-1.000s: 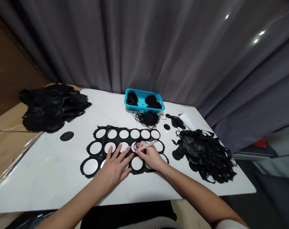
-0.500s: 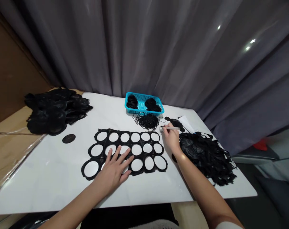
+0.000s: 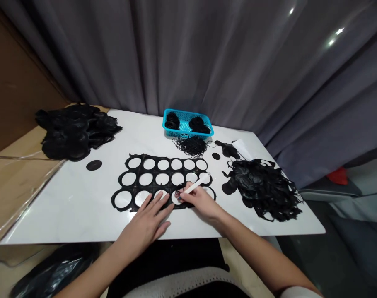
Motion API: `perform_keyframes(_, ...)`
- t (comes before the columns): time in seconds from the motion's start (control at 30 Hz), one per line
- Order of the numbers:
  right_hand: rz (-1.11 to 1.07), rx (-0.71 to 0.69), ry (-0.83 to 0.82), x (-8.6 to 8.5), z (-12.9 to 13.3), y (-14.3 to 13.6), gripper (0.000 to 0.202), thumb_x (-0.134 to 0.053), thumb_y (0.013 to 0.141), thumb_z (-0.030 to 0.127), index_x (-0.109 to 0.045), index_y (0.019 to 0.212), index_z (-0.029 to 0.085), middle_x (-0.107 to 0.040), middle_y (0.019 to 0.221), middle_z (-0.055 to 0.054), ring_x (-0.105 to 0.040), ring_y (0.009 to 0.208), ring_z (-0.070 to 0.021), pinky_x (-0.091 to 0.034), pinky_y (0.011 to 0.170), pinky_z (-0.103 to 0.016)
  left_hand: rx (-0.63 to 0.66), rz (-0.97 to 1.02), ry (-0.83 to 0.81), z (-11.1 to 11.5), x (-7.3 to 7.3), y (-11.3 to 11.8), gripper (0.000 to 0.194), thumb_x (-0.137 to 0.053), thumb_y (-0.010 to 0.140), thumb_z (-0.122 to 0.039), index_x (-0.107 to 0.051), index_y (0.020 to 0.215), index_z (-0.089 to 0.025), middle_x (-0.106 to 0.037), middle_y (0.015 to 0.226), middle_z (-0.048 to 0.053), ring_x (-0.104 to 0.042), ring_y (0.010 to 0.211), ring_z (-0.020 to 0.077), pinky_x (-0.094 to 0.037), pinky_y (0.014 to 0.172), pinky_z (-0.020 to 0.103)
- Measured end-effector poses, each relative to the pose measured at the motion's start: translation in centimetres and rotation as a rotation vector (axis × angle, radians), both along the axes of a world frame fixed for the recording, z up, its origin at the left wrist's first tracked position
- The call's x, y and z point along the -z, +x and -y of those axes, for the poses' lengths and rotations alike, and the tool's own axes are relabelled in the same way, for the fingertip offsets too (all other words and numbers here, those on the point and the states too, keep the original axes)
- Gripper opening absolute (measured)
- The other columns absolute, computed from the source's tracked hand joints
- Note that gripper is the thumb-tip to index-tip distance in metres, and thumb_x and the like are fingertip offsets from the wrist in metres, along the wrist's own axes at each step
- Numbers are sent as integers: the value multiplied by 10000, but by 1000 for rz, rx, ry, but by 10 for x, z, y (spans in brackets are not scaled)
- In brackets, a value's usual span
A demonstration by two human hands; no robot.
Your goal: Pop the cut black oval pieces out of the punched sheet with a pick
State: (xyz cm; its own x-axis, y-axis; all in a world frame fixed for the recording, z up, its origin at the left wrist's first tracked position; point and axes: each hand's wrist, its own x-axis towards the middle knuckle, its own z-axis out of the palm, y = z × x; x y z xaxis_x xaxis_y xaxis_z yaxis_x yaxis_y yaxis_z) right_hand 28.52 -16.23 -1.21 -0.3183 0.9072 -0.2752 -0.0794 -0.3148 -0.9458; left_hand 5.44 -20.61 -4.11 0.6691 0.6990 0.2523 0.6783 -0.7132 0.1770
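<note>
In the head view, both hands have come nearer the person's body over the sheet (image 3: 137, 182). Half a second ago the right hand (image 3: 201, 203) was beside the rings (image 3: 193, 147) and the left fingertips reached the middle row of holes; now the right works at the fourth hole of the near row, and the left hand (image 3: 151, 217) reaches only that row. The work seems to have passed from the middle row to the near one.

The right grip is pinched around a white tool (image 3: 196, 183) — dark strands show at its fingertips, too small to tell whether loose or attached. The left grip is spread flat, pressing the sheet and grasping nothing.

The sheet lies mid-desk, a white strip of desk (image 3: 83, 198) between it and the near edge. To its left, white surface runs past a lone disc (image 3: 94, 165); to its right, a narrower gap stops at the scraps (image 3: 263, 188), which lie close to the right edge. Beyond the sheet, the rings and basket (image 3: 211, 131) limit reach — the curtain (image 3: 176, 62) hangs just behind.
</note>
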Motion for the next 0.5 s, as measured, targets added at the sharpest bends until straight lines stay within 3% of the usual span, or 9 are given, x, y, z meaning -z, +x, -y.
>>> perform_keyframes(0.17, 374, -47, 314, 7, 17, -6, 236, -595, 888, 336, -451, 739, 224, -600, 820, 12, -590, 823, -182, -455, 758, -305, 7, -19, 3, 1, 1, -1, 423, -537, 993, -340, -544, 1411, -275, -473, 1536, 78, -386, 1449, 311, -308, 1181, 515)
perform_keyframes(0.5, 540, -62, 495, 12, 17, -8, 169, -575, 898, 220, -487, 753, 220, -610, 873, 1, -581, 864, -182, -444, 819, -314, 9, -47, 18, 1, 0, 0, 498, -549, 985, -322, -469, 1475, -291, -480, 1529, 84, -398, 1440, 327, -327, 1167, 531)
